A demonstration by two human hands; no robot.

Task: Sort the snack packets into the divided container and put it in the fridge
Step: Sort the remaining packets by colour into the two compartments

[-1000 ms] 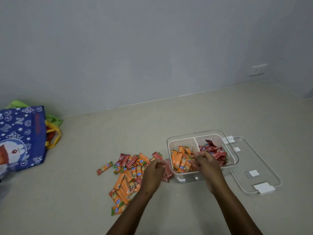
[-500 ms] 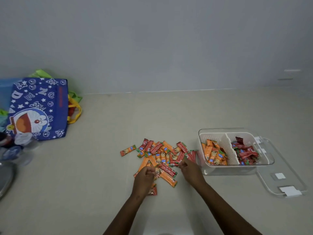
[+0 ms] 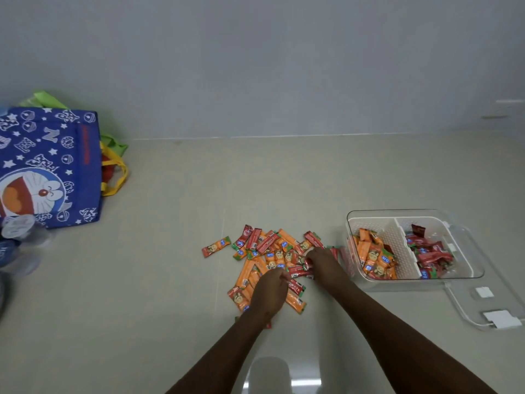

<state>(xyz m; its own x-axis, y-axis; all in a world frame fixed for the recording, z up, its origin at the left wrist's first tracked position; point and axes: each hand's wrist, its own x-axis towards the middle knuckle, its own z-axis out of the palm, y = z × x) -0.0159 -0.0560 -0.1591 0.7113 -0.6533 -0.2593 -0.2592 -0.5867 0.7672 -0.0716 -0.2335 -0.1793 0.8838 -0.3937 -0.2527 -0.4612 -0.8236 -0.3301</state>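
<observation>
Both hands palm-down on packet pile [image 3: 272, 257], left hand [image 3: 270, 291] and right hand [image 3: 322, 263] apparently pinching red packets.

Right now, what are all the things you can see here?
Loose snack packets: many, orange and red, piled on the floor left of the container.
Lone packet: one, orange, just left of the pile.
Divided container: one, clear with white basket, right of the pile; orange packets in its left half, red packets in its right.
Lid: one, clear, beside the container.
Bag: one, blue cartoon print, far left.
Left hand: on the pile.
Right hand: fingers among the packets.
</observation>
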